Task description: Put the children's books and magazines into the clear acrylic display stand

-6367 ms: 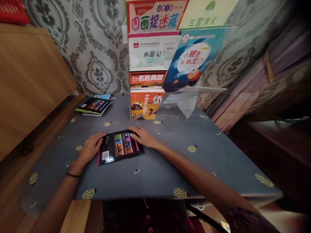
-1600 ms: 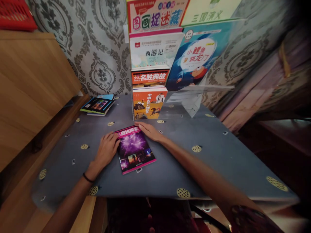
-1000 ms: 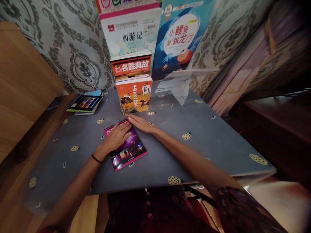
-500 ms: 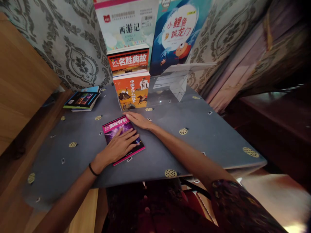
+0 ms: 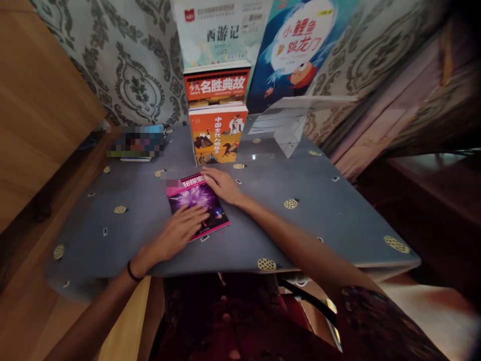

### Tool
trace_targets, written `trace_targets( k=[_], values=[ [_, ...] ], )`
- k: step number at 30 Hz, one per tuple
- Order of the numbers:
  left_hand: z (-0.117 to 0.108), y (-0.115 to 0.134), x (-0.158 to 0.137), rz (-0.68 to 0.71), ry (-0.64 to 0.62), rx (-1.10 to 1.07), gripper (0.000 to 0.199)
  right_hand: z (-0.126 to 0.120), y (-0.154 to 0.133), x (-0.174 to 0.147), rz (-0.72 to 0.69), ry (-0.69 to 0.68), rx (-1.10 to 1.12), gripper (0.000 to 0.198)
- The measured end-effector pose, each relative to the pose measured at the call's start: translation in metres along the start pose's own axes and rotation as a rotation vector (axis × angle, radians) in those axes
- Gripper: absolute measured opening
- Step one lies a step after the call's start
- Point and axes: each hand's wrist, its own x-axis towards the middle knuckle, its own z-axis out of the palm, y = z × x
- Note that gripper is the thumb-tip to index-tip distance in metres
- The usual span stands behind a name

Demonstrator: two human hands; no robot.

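A purple and black paperback book with a pink border lies closed and slightly turned on the table. Over its lower left part is my left hand, fingers stretched out and a little smeared by motion; whether it touches the cover I cannot tell. My right hand rests at the book's upper right corner, its fingers extended onto the cover's edge. Just behind stands an orange book in a rack, with a red and black book above it.
The table has a grey cloth with pineapple prints. A pale green book and a blue fish book stand at the back. Beside them is a clear acrylic stand. Several stacked books, partly blurred, lie at the back left.
My left hand has slid down and left across the book, uncovering more of the purple cover. My right hand stays near the upper right corner. The whole view has shifted slightly.
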Motion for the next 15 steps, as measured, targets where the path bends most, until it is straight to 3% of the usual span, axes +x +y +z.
trace_targets(
  k=[1,3,5,8,11,15],
  values=[
    [-0.003,-0.009,-0.005,-0.067,0.064,-0.013,0.043,0.006,-0.013,-0.010,-0.024,0.029,-0.028,0.054],
    [-0.008,-0.026,-0.016,-0.184,0.142,-0.013,0.043,0.023,-0.044,-0.034,-0.104,-0.045,-0.047,0.049],
    [-0.011,-0.038,-0.025,-0.234,0.141,-0.008,0.045,0.043,-0.073,-0.063,-0.215,-0.209,-0.046,0.049],
    [-0.009,-0.043,-0.030,-0.245,0.106,0.012,0.046,0.069,-0.100,-0.098,-0.325,-0.402,-0.092,0.069],
    [-0.006,-0.041,-0.029,-0.249,0.108,0.045,0.045,0.072,-0.100,-0.114,-0.299,-0.439,-0.161,0.077],
    [-0.004,-0.040,-0.028,-0.255,0.124,0.055,0.045,0.042,-0.080,-0.123,-0.189,-0.402,-0.228,0.077]
  ],
)
